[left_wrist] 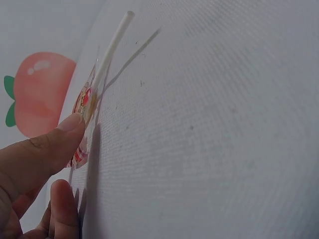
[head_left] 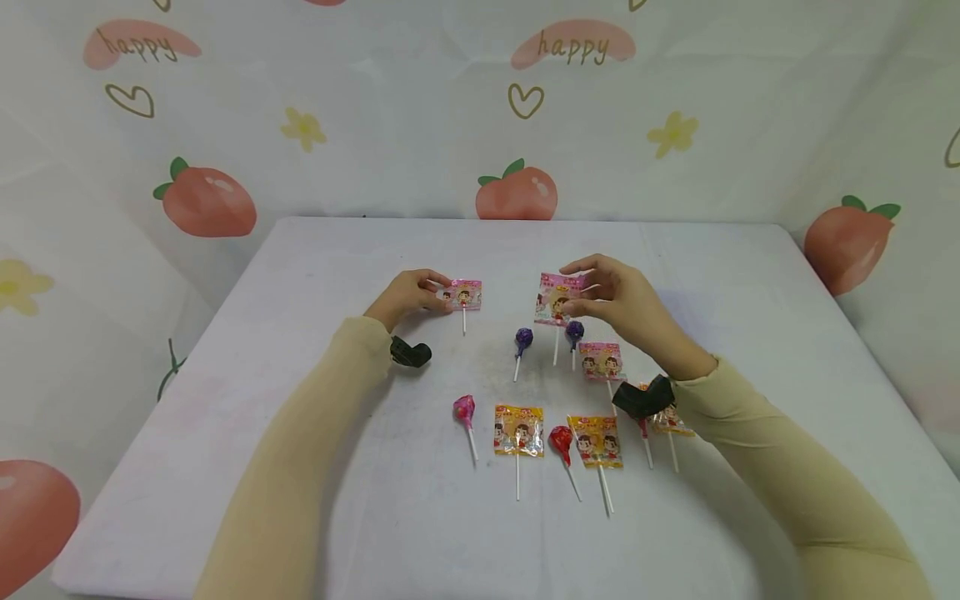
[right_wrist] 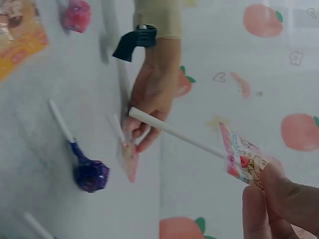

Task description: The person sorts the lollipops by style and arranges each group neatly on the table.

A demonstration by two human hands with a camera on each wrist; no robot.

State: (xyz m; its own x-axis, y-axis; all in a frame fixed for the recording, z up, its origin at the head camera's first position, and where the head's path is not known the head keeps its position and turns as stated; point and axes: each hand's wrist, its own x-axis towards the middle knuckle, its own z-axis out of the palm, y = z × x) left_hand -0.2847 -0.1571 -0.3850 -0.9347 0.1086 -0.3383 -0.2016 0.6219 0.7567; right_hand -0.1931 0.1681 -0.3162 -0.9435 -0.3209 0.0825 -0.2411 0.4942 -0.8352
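Note:
My left hand (head_left: pixel 411 297) pinches the edge of a pink-wrapped flat lollipop (head_left: pixel 467 295) at the table's back half, its white stick towards me. In the left wrist view, the thumb presses on this wrapper (left_wrist: pixel 84 102), close over the cloth. To the right, my right hand (head_left: pixel 618 302) holds a second pink-wrapped lollipop (head_left: pixel 553 298) between thumb and fingers. The right wrist view has that lollipop (right_wrist: pixel 245 157) raised off the table, stick pointing away from the hand. Two purple ball lollipops (head_left: pixel 523 338) lie just below it, one partly beneath its wrapper's lower corner.
Nearer me lie a pink ball lollipop (head_left: pixel 464 410), orange-wrapped flat lollipops (head_left: pixel 519 431) and a red ball lollipop (head_left: pixel 560 440). Another pink packet (head_left: pixel 601 361) is beside the right wrist, whose black strap (head_left: pixel 643 398) partly covers more lollipops. A printed curtain (head_left: pixel 420 108) hangs behind the white table.

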